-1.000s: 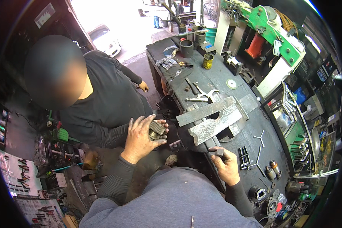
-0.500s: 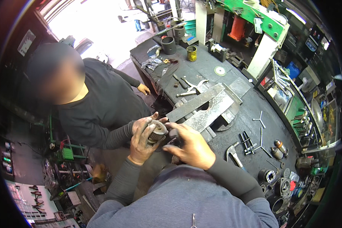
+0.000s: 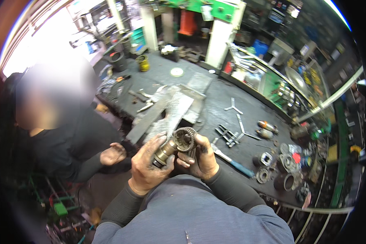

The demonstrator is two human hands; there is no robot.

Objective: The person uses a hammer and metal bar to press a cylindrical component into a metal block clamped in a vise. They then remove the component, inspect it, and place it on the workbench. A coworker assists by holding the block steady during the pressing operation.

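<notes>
Gear (image 3: 185,139): in both hands, above the person's lap at the near bench edge; toothed hollow ring tilted up, stepped brassy barrel running down-left (one piece or two, cannot tell).
Left hand (image 3: 147,164): wrapped on the barrel, fingers along its far side, thumb on the near side; pinching it.
Right hand (image 3: 205,160): thumb against the ring's right side, other fingers curled in below; pinching the rim, though fingertips partly hidden.
Handling: looks like solid metal, so probably heavy for its size, stiff, not fragile; dark grime suggests a slippery skin.
Hold at: barrel for the main grip, ring rim for steadying; teeth likely rough on fingers.
Bench (image 3: 215,93): metal plates (image 3: 177,109) just beyond the gear; hammer (image 3: 240,166) to the right, blue handle toward the loose rings.
Co-worker (image 3: 65,152): at left, nearer hand (image 3: 113,154) apart from the gear, fingers loosely curled.
</notes>
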